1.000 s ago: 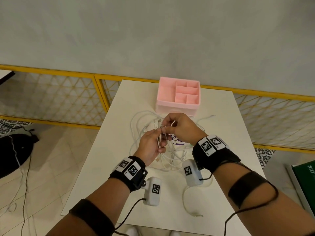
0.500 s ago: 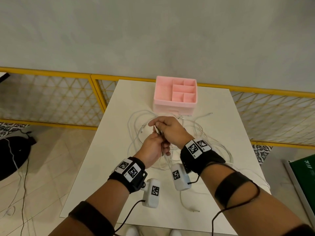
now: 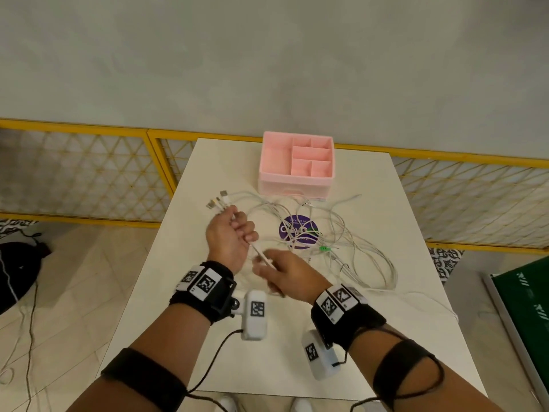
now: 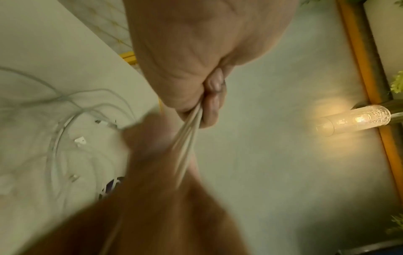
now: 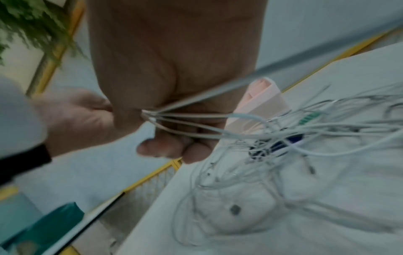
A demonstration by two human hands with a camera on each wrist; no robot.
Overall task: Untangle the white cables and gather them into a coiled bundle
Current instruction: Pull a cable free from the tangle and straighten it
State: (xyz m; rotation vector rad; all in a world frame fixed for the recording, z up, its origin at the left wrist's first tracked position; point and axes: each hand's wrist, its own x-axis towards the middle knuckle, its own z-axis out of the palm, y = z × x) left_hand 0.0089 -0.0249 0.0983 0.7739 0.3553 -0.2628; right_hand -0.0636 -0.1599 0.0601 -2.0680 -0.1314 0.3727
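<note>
Several white cables lie tangled on the white table, right of centre. My left hand grips a bunch of them in its fist, and their plug ends stick out past it on the far left. The strands run taut from that fist to my right hand, which is blurred and nearer to me. In the left wrist view, curled fingers clamp the cable bunch. The right wrist view shows the cables crossing my right palm under curled fingers, then fanning out to the tangle.
A pink divided organiser box stands at the table's far edge, its compartments bare. A round purple sticker sits under the cables. A small green clip is among them. A yellow mesh fence runs behind the table.
My hands were together over the tangle. The left has since pulled left and away with the plug ends, and the right has slid along the strands toward me.
</note>
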